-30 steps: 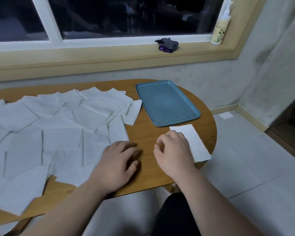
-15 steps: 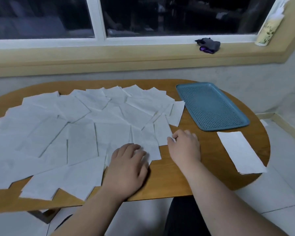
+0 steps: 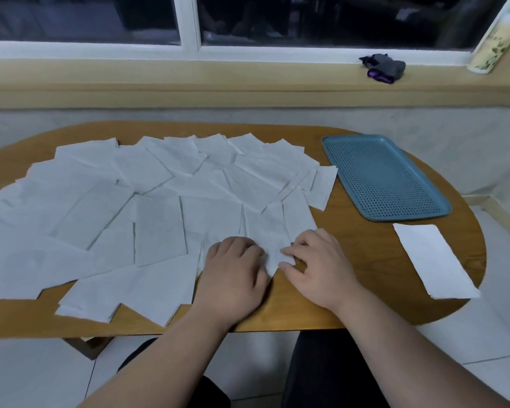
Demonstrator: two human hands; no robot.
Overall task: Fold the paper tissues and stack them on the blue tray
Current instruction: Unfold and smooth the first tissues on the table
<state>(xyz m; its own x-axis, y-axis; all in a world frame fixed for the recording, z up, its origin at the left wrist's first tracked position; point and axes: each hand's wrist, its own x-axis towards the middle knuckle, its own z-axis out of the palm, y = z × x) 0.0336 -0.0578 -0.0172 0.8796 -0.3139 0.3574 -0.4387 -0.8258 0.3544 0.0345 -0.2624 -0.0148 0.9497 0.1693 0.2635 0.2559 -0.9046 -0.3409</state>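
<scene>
My left hand (image 3: 233, 278) lies palm down, fingers loosely curled, on the near edge of the tissues (image 3: 159, 207), gripping nothing. My right hand (image 3: 315, 263) rests just beside it with fingers spread and fingertips (image 3: 286, 251) touching the corner of the nearest tissue; whether they pinch it cannot be told. The tissues lie overlapping across the left and centre of the table (image 3: 362, 278). The tray (image 3: 383, 175) sits toward the far right edge and holds nothing. One folded tissue (image 3: 433, 260) lies apart at the near right edge, just in front of the tray.
</scene>
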